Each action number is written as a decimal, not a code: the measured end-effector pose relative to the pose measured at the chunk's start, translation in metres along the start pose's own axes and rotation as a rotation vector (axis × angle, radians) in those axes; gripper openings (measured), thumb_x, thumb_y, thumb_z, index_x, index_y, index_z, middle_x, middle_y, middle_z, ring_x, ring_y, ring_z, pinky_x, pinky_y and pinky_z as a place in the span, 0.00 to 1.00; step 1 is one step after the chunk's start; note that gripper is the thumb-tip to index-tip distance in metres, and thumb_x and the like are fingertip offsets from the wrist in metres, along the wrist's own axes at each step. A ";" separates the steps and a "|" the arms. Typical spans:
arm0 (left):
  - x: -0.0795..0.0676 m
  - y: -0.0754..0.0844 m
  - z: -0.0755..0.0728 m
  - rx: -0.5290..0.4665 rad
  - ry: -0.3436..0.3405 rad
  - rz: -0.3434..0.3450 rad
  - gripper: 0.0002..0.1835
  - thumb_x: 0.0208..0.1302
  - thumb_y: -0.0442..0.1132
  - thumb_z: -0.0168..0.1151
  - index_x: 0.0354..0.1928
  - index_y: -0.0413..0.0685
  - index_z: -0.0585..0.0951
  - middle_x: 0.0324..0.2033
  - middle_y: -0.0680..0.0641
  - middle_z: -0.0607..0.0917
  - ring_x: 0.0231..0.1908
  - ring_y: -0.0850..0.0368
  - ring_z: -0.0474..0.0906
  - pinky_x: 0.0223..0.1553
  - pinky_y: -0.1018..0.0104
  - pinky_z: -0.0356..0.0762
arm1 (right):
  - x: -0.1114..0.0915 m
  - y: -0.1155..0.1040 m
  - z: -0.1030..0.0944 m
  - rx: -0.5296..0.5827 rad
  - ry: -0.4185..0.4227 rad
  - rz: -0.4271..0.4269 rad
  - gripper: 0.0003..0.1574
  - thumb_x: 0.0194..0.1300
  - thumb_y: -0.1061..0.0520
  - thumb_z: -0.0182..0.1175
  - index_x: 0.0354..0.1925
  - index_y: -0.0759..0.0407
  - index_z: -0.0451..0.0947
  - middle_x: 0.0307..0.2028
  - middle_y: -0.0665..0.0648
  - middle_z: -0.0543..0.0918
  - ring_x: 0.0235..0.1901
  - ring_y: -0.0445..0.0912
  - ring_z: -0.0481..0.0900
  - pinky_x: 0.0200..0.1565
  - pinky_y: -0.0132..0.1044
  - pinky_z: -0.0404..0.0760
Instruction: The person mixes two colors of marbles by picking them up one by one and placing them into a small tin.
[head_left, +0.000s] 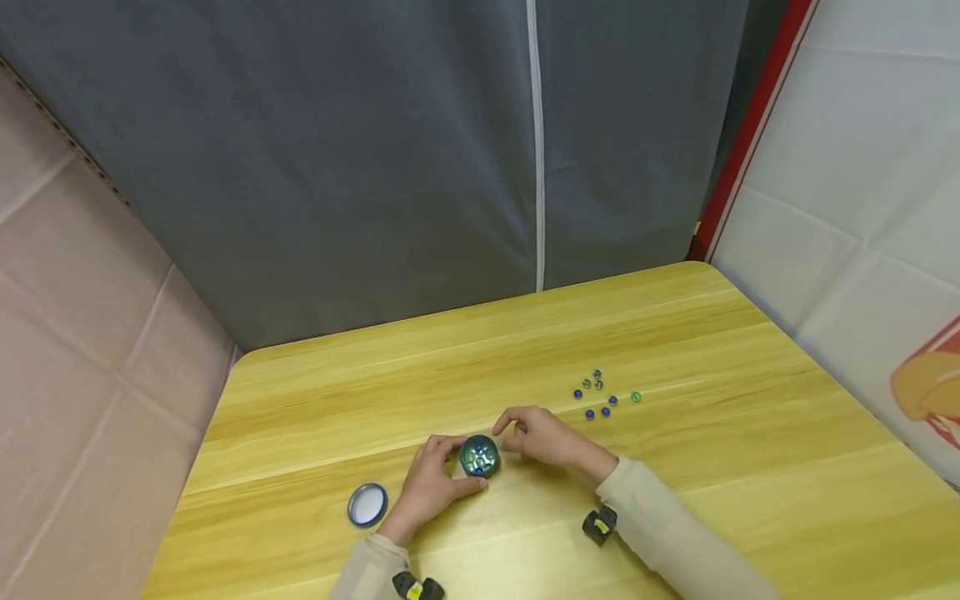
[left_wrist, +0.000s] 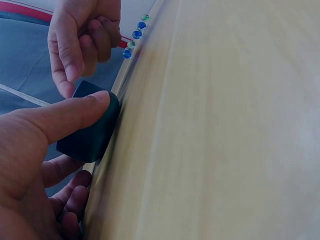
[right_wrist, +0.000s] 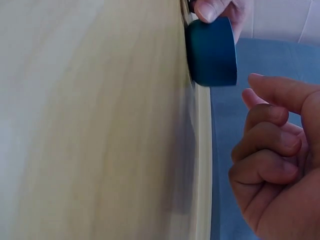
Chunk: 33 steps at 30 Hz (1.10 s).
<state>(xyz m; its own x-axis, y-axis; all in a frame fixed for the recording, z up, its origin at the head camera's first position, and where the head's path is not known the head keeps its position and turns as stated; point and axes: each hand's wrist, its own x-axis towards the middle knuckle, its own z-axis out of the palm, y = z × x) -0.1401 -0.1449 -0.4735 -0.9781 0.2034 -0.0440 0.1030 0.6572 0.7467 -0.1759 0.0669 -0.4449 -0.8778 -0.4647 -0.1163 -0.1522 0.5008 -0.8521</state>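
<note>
A small round dark teal tin [right_wrist: 212,52] stands uncovered on the table, with several blue and green glass marbles [head_left: 480,451] in it. My left hand [head_left: 433,481] grips the tin from the left side, thumb along the near wall and fingers behind. Just right of the rim is my right hand [head_left: 543,436], its thumb and index finger a little apart and the other fingers curled loosely. Nothing shows between those fingertips in the right wrist view. Farther right lie several loose blue marbles [head_left: 605,412], with a green marble [head_left: 636,397] off to their right.
A round blue-rimmed lid [head_left: 367,505] with a pale inside lies left of my left hand. The wooden table [head_left: 337,375] runs back to a grey curtain [head_left: 375,208]. White cloth walls [head_left: 847,167] flank it on both sides.
</note>
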 end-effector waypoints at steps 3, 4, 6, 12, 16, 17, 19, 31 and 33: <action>0.001 0.000 0.000 0.005 0.000 -0.001 0.37 0.39 0.55 0.74 0.54 0.51 0.75 0.47 0.49 0.74 0.50 0.51 0.68 0.48 0.53 0.69 | -0.001 0.002 -0.006 -0.005 0.018 0.003 0.10 0.58 0.58 0.60 0.41 0.56 0.78 0.13 0.48 0.66 0.14 0.39 0.61 0.17 0.27 0.60; 0.000 0.000 0.000 0.005 -0.001 -0.001 0.37 0.39 0.55 0.73 0.54 0.50 0.75 0.47 0.49 0.74 0.50 0.51 0.68 0.48 0.53 0.69 | -0.001 0.003 -0.008 -0.004 0.023 0.004 0.10 0.58 0.58 0.60 0.41 0.57 0.78 0.13 0.48 0.66 0.14 0.39 0.61 0.17 0.27 0.60; 0.000 0.001 0.000 0.003 -0.002 -0.001 0.37 0.39 0.55 0.73 0.54 0.50 0.75 0.47 0.49 0.74 0.50 0.51 0.68 0.48 0.53 0.69 | -0.003 0.005 -0.013 0.005 0.035 0.010 0.11 0.58 0.59 0.60 0.41 0.59 0.78 0.13 0.48 0.65 0.14 0.39 0.61 0.16 0.27 0.59; -0.001 0.002 -0.001 -0.001 -0.002 0.000 0.37 0.40 0.55 0.73 0.54 0.50 0.75 0.47 0.49 0.74 0.50 0.51 0.68 0.48 0.53 0.69 | -0.006 0.011 -0.024 0.014 0.074 0.047 0.12 0.59 0.59 0.60 0.42 0.59 0.78 0.14 0.49 0.65 0.14 0.40 0.60 0.17 0.27 0.60; -0.001 0.002 -0.001 -0.004 -0.003 -0.005 0.37 0.39 0.54 0.74 0.54 0.50 0.75 0.47 0.49 0.74 0.50 0.51 0.68 0.48 0.53 0.69 | -0.008 0.015 -0.033 -0.017 0.094 0.047 0.11 0.59 0.59 0.60 0.42 0.59 0.78 0.14 0.49 0.65 0.14 0.40 0.60 0.17 0.28 0.59; -0.001 0.002 -0.001 -0.004 -0.002 -0.005 0.37 0.39 0.54 0.74 0.54 0.50 0.75 0.47 0.49 0.74 0.50 0.51 0.68 0.48 0.53 0.69 | -0.008 0.017 -0.035 -0.021 0.098 0.047 0.12 0.59 0.59 0.60 0.43 0.59 0.78 0.14 0.49 0.65 0.14 0.40 0.60 0.17 0.28 0.59; -0.001 0.002 -0.001 -0.003 0.002 -0.003 0.37 0.39 0.55 0.74 0.54 0.51 0.75 0.47 0.49 0.74 0.49 0.51 0.68 0.48 0.53 0.69 | -0.010 0.019 -0.039 -0.029 0.104 0.046 0.12 0.59 0.59 0.60 0.43 0.60 0.78 0.14 0.49 0.65 0.14 0.41 0.60 0.17 0.28 0.59; -0.002 0.000 0.002 0.002 0.010 0.002 0.38 0.39 0.55 0.74 0.54 0.50 0.75 0.48 0.48 0.74 0.49 0.51 0.68 0.47 0.53 0.69 | -0.019 0.032 -0.059 -0.033 0.124 0.044 0.14 0.62 0.58 0.58 0.46 0.62 0.76 0.16 0.49 0.64 0.15 0.40 0.59 0.17 0.28 0.60; -0.002 0.000 0.002 0.001 0.009 0.002 0.37 0.39 0.54 0.74 0.54 0.50 0.75 0.48 0.48 0.74 0.49 0.51 0.68 0.47 0.53 0.69 | -0.021 0.035 -0.063 -0.044 0.130 0.036 0.14 0.62 0.57 0.58 0.46 0.62 0.76 0.16 0.49 0.64 0.16 0.40 0.59 0.18 0.28 0.60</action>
<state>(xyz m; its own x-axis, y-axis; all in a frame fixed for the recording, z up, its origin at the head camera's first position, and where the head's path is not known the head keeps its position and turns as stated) -0.1379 -0.1435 -0.4747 -0.9795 0.1984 -0.0361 0.1056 0.6572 0.7463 -0.1917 0.1397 -0.4403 -0.9342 -0.3482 -0.0771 -0.1364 0.5484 -0.8250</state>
